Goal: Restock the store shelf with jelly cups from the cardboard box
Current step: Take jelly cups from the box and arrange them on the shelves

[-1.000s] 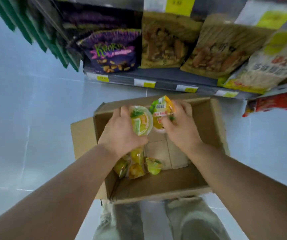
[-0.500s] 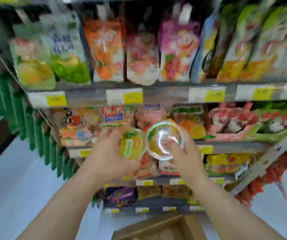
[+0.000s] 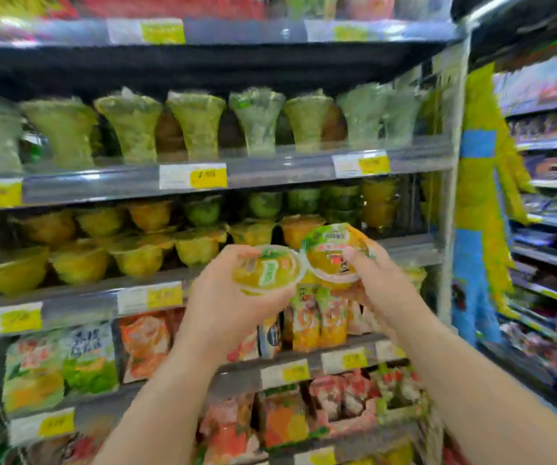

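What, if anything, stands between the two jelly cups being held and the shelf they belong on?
Nothing visible does. The left hand grips the left jelly cup, the right hand the right jelly cup, both before the open-fronted shelf; stocked cups fill its left; its right end looks barer.

One view only, worn on the head, wide-angle. Faces forward into the store shelf (image 3: 85, 292), about level with its row of stocked cups (image 3: 136, 256). Stands close: shelving fills the frame, rails bowing toward the edges. Forearms enter from the bottom edge. The left hand (image 3: 223, 297) and right hand (image 3: 381, 280), a jelly cup (image 3: 268, 270) in each, sit mid-frame, nearest the lens. A second shelf unit (image 3: 545, 196) runs obliquely at far right. Picture blurred.
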